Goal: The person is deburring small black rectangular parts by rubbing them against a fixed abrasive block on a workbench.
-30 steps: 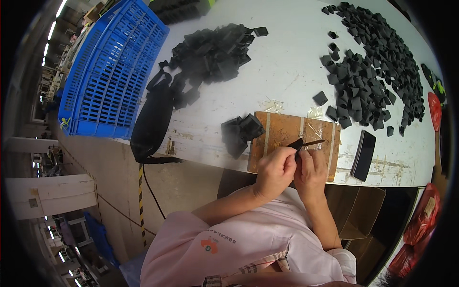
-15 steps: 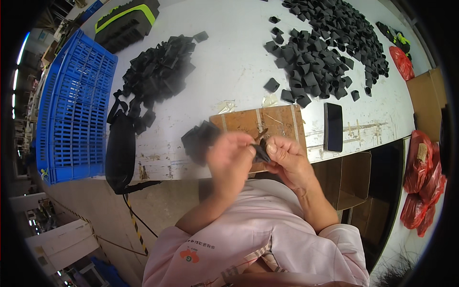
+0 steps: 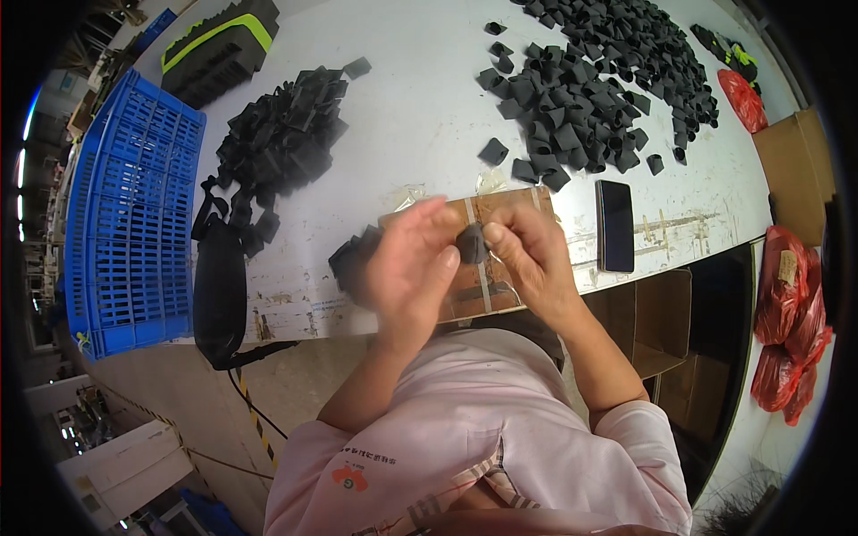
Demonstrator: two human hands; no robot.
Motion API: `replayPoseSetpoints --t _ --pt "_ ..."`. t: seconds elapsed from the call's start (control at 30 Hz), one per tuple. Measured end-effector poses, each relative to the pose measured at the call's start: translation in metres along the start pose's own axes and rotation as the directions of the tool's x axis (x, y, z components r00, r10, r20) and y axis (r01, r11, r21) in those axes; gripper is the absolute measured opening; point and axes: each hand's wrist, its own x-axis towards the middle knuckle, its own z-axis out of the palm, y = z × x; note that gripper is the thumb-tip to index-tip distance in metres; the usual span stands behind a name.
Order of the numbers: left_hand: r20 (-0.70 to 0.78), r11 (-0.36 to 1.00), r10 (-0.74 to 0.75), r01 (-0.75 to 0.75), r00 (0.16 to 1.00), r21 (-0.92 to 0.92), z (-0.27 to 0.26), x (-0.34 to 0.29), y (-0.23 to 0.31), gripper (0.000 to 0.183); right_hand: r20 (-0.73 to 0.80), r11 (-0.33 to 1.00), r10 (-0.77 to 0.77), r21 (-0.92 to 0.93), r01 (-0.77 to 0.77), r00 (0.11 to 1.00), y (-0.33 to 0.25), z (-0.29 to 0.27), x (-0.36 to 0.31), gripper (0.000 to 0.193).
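Left hand (image 3: 411,268) is showing blurred, partly hiding 1 small black pile (image 3: 349,257); large black heap (image 3: 581,116) is crossing top edge.

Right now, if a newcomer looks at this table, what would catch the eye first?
Probably the large blue crate at the left, and the wide heap of small black pieces on the far right part of the white table. Nearer, the right hand holds a dark piece over a brown board, with the blurred left hand open beside it.
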Motion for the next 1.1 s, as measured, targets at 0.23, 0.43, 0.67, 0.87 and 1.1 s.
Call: replayPoseSetpoints --t 0.23,0.43,0.67,0.87,1.1 --pt "0.246 0.790 0.399 -0.467 0.883 0.396 0.006 0.013 0.008 0.015 -0.144 0.783 -0.541 -0.447 0.433 0.829 -0.015 0.008 -0.016 0.042" --pt "-0.046 0.932 0.107 -0.116 0.993 -0.344 0.001 0.003 0.000 0.007 -0.197 0.888 -0.451 -0.195 0.415 0.871 -0.023 0.013 -0.012 0.026" --pt "-0.031 0.909 0.010 -0.022 0.999 -0.416 0.000 -0.004 -0.006 0.007 -0.173 0.703 -0.650 -0.506 0.499 0.740 -0.013 0.015 -0.006 0.014" --pt "-0.051 0.920 -0.041 0.017 0.998 -0.392 0.002 -0.003 -0.008 0.006 -0.232 0.727 -0.660 -0.438 0.529 0.714 0.002 0.017 -0.003 0.008" --pt "-0.090 0.798 -0.213 0.120 0.973 -0.590 0.004 -0.001 -0.007 0.007 -0.150 0.781 -0.570 -0.404 0.476 0.808 -0.011 0.012 -0.004 0.007"
